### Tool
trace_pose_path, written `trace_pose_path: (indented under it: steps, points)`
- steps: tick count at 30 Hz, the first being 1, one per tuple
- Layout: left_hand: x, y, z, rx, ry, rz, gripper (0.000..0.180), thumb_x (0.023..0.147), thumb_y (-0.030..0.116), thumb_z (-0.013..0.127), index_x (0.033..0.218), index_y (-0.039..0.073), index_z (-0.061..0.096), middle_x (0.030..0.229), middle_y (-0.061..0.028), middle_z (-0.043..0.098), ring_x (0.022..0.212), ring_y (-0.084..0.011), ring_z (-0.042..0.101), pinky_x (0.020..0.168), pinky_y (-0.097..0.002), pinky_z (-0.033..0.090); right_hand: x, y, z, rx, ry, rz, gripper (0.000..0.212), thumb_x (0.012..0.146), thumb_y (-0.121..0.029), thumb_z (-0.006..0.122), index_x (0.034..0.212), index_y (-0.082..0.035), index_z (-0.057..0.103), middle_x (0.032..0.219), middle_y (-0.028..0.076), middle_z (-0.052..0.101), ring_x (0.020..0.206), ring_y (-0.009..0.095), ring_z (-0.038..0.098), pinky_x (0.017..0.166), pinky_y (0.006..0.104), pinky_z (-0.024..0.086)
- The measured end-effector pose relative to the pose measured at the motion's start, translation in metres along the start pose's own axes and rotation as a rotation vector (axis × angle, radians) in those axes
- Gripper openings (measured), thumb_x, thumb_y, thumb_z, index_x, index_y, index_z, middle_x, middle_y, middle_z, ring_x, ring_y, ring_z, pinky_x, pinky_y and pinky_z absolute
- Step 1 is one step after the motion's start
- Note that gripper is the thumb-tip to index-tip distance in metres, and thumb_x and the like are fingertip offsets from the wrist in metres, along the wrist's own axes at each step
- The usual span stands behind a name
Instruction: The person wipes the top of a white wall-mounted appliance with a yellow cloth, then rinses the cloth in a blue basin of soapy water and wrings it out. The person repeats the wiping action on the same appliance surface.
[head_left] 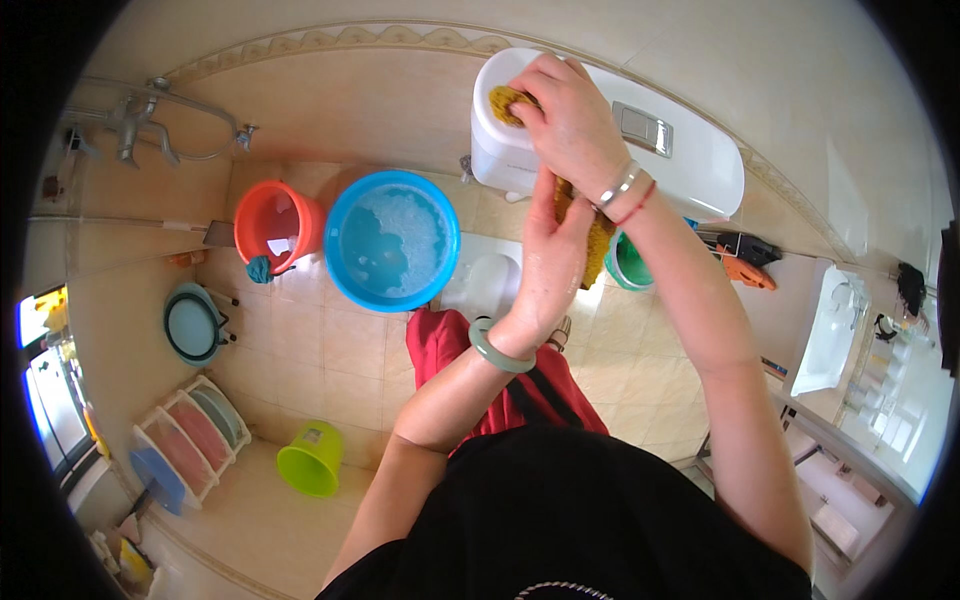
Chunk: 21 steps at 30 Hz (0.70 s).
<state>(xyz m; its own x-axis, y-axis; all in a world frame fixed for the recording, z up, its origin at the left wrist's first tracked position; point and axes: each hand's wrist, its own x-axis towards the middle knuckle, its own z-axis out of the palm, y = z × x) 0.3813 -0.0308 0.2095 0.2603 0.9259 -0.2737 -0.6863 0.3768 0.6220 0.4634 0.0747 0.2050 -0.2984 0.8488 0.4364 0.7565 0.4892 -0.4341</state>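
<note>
My right hand (575, 120), with a silver bracelet and red string at the wrist, closes round a bunched mustard-yellow cloth (508, 104). It presses the cloth on the left end of a white toilet cistern (695, 170). Below it, my left hand (550, 255), wearing a pale green bangle, is closed on a hanging length of mustard cloth (598, 248) in front of the cistern. My right hand hides whether both pieces are one cloth. A flush button plate (643, 128) is set in the cistern to the right of my right hand.
A blue basin (335, 275) of sudsy water stands left of the squat toilet (485, 283), beside a red bucket (262, 225). A green bucket (630, 265) is partly behind my right forearm. A lime bucket (311, 460), a rack of basins (195, 435) and a sink (828, 335) lie farther out.
</note>
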Motion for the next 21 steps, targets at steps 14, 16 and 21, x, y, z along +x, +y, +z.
trace_pose_path:
  steps: [14,16,21]
  points:
    - [-0.01,-0.026,-0.004,0.105,-0.041,0.069,0.065,0.096,-0.004,0.046,0.154,0.008,0.02,0.122,-0.0088,0.056,0.108,-0.0144,0.055,0.091,-0.0296,0.049,-0.033,-0.006,-0.024,-0.008,-0.028,0.092,0.009,0.081,-0.006,0.064,0.089,-0.003,0.067,0.096,0.007,0.06,0.095,0.031,0.056,0.079,0.0411,0.052]
    - [-0.027,-0.032,-0.004,0.242,-0.06,0.076,0.086,0.093,-0.007,0.049,0.159,0.016,-0.002,0.125,-0.0139,0.055,0.11,-0.0179,0.056,0.093,-0.0309,0.049,-0.045,-0.004,-0.036,-0.046,-0.04,0.122,0.01,0.081,-0.007,0.063,0.09,-0.002,0.066,0.096,0.008,0.061,0.095,0.031,0.057,0.079,0.0411,0.051]
    - [0.004,-0.001,-0.008,0.668,-0.08,0.263,0.09,0.091,-0.004,0.054,0.158,0.012,-0.004,0.111,-0.0172,0.063,0.101,-0.0212,0.064,0.087,-0.031,0.052,-0.016,0.005,-0.017,-0.075,0.06,0.043,0.01,0.082,-0.006,0.062,0.091,-0.003,0.066,0.095,0.009,0.06,0.095,0.032,0.057,0.079,0.0416,0.051]
